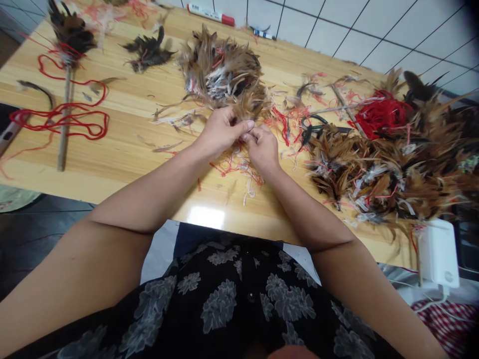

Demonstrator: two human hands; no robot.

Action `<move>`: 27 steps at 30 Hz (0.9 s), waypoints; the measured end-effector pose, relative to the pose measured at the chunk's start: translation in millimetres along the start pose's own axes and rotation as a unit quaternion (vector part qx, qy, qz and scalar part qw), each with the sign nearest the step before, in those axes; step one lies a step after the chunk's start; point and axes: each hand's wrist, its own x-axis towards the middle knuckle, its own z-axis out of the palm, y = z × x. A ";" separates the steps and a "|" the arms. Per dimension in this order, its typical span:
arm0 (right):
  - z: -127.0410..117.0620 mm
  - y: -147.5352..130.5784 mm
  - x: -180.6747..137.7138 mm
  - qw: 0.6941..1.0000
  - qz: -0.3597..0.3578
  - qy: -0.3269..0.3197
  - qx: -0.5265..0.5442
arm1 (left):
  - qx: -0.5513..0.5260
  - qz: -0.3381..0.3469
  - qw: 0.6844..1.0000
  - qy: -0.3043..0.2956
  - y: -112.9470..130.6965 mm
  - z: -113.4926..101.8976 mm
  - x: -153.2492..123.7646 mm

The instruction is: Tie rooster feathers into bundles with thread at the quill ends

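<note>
Left hand: Our left hand (220, 132) lay over the middle of the table. Its grip was pressed together on the small tuft of tawny brown feathers (249, 107), with thumb and fingers closed round the quill end.
Right hand: Our right hand (265, 147) met the left one fingertip to fingertip. Its grip pinched the base of the same tuft, and we could not tell whether a thread was caught in the pinch as well.
Tuft: The tuft stood out beyond both hands and fanned away from us. Its tips touched the near edge of the big round heap of brown, white and black feathers (220, 70).
Under the hands: A litter of red thread ends and white scraps (239, 172) lay on the pale wooden table (123, 154).
Right side: A large loose pile of brown and rust feathers (392, 169) lay apart from our hands, with a red skein of thread (379, 114) at its far edge. The black-handled scissors (314, 124) lay between our hands and that pile.
Left side: A thin wooden stick (63, 129) lay lengthwise with dark feathers bound to its far end. A long red cord (80, 122) looped across it.
Far edge: A red-and-white marker pen (210, 14) lay there, and nearer us a small clump of black feathers (147, 50).
Near right corner: A white plastic box (437, 252) lay there.
</note>
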 end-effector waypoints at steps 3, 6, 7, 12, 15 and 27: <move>-4.0 -3.4 5.0 0.997 0.004 -0.033 0.074 | -0.033 -0.002 0.999 -0.003 2.7 -7.3 4.4; -9.5 -5.8 10.0 0.982 0.020 -0.060 0.176 | -0.033 -0.022 0.999 0.000 7.4 -15.3 8.6; -11.3 -6.3 11.3 0.977 0.023 -0.069 0.199 | -0.032 -0.031 0.999 0.002 8.7 -17.3 9.4; -16.8 -5.9 13.4 0.970 0.039 -0.123 0.205 | -0.027 -0.033 0.999 -0.025 6.8 -20.5 10.1; -16.3 -6.1 12.4 0.969 0.055 -0.140 0.195 | -0.010 -0.020 0.999 -0.036 3.1 -18.2 8.4; -17.8 -23.5 11.1 0.946 0.100 -0.156 0.267 | -0.032 -0.101 0.987 -0.122 28.8 -18.4 3.3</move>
